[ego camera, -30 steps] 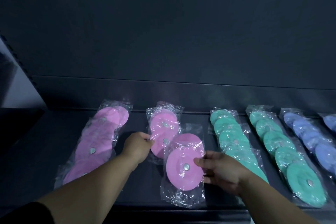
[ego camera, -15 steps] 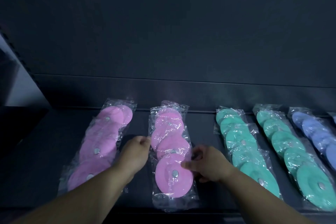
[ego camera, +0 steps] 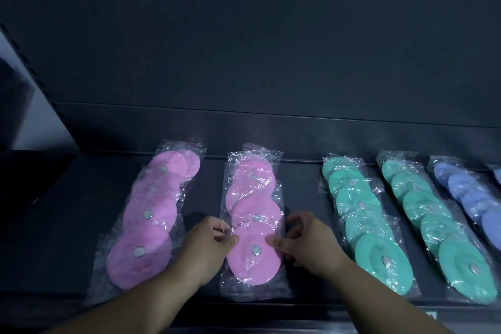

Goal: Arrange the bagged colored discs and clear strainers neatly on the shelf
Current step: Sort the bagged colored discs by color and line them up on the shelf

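Head — left hand (ego camera: pixel 206 245), right hand (ego camera: pixel 307 244) pinch pink bag (ego camera: pixel 250 268).

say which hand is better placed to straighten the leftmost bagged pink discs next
Left, probably: the left hand lies beside the leftmost row of bagged pink discs; the right hand is beyond the middle pink row.

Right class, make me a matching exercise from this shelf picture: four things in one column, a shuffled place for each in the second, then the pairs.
Column one:
1. left hand
2. right hand
3. green bagged discs
4. blue bagged discs

Column two:
A. farthest right on the shelf
B. pinching the left edge of the held pink bagged disc
C. two rows, just left of the blue ones
D. pinching the right edge of that same bag

Pairs: 1-B, 2-D, 3-C, 4-A
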The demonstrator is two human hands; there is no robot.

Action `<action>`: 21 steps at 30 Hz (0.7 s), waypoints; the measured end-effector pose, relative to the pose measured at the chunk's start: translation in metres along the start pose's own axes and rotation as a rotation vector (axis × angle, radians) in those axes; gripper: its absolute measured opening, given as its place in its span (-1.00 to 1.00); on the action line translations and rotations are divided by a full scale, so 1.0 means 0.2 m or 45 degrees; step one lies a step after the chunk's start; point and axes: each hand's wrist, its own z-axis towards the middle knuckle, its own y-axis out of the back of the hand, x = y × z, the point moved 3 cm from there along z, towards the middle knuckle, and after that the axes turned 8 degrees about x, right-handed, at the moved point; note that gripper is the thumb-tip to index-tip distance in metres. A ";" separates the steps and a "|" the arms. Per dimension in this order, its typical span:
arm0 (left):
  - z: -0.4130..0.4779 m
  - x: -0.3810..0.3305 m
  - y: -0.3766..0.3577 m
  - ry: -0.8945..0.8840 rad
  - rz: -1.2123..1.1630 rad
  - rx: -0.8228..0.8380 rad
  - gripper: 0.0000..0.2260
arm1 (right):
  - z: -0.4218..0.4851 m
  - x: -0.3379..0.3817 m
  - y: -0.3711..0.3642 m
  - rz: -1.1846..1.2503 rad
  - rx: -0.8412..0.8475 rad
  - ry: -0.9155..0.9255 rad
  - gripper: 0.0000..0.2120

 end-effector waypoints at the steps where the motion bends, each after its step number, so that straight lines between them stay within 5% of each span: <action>1: 0.00 0.00 0.00 -0.008 -0.077 0.011 -0.87 | -0.01 0.01 0.01 -0.034 -0.022 0.020 -0.47; 8: 0.02 -0.09 -0.05 -0.100 -0.331 0.054 -0.86 | -0.03 0.06 0.05 0.200 -0.133 0.124 -0.50; 12: 0.03 -0.09 -0.03 -0.131 0.054 -0.196 -0.46 | -0.01 0.04 0.01 0.061 -0.021 0.122 -0.61; 15: 0.05 -0.07 -0.05 -0.103 -0.056 -0.054 -0.23 | -0.02 0.03 -0.03 -0.076 -0.017 0.145 -0.74; 21: 0.03 -0.03 -0.11 -0.071 -0.163 0.068 -0.25 | -0.04 0.00 -0.11 -0.227 -0.111 0.136 -0.38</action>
